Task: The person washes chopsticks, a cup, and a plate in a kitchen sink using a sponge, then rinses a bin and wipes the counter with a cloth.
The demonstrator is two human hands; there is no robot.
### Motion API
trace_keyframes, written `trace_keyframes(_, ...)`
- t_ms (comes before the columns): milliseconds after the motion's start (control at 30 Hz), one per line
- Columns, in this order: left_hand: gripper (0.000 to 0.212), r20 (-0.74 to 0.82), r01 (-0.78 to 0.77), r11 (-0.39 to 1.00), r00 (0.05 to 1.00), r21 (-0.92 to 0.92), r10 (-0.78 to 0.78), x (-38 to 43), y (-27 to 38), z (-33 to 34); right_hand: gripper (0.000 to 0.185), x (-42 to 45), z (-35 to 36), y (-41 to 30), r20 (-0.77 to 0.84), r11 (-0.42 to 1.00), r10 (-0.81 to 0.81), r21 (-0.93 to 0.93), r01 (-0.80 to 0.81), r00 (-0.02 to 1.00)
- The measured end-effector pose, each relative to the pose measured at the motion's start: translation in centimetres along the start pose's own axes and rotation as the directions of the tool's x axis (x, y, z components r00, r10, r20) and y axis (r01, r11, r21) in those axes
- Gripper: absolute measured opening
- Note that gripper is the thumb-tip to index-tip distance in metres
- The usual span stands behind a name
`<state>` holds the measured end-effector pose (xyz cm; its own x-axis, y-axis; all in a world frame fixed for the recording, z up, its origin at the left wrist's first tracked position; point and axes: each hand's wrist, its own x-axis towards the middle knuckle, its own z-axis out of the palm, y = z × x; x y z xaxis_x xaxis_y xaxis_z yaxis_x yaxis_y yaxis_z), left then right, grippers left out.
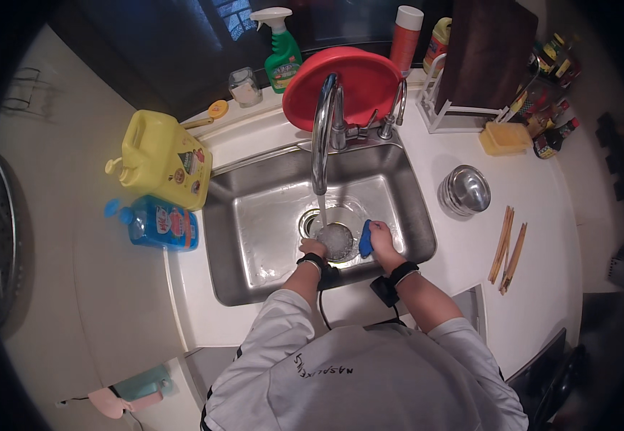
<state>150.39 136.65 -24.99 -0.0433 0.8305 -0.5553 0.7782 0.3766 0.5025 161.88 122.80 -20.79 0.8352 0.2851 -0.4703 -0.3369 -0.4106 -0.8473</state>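
Note:
Water runs from the chrome faucet (321, 140) into a small round metal bowl (335, 241) in the stainless steel sink (268, 226). My left hand (313, 248) grips the bowl at its left edge, near the drain. To the right of the bowl, my right hand (382, 238) holds a blue cloth (365, 240) over the sink. The bowl's rim is partly blurred by the splashing water. A stack of metal bowls (467, 189) stands on the counter right of the sink, with wooden chopsticks (515, 258) lying in front of it.
A yellow jug (169, 161) and a blue soap bottle (163, 223) are at the sink's left. Behind the faucet leans a red basin (355, 81), beside a green spray bottle (283, 62). A white rack (454, 126) and a yellow container (506, 138) are at the back right.

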Motion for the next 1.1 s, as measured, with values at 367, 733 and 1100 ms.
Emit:
trace_keyframes(367, 0.005, 0.7, 0.066, 0.994, 0.706, 0.087, -0.108, 5.1, -2.2, -3.2, 0.027, -1.5, 2.7, -5.1, 0.205, 0.996, -0.036, 0.085, 0.019, 0.978)
trace_keyframes(733, 0.067, 0.311, -0.411, 0.827, 0.901, 0.385, 0.303, -4.7, 6.9, -14.7, 0.049, -4.8, 4.8, -9.6, 0.465, 0.991, -0.134, 0.041, 0.129, 0.875)
trace_keyframes(1100, 0.058, 0.06, -0.416, 0.876, 0.895, -0.245, 0.442, -5.6, 7.1, -10.1, 0.055, -6.4, 7.0, -9.3, 0.301, 0.791, -0.548, -0.116, 0.601, 0.78)
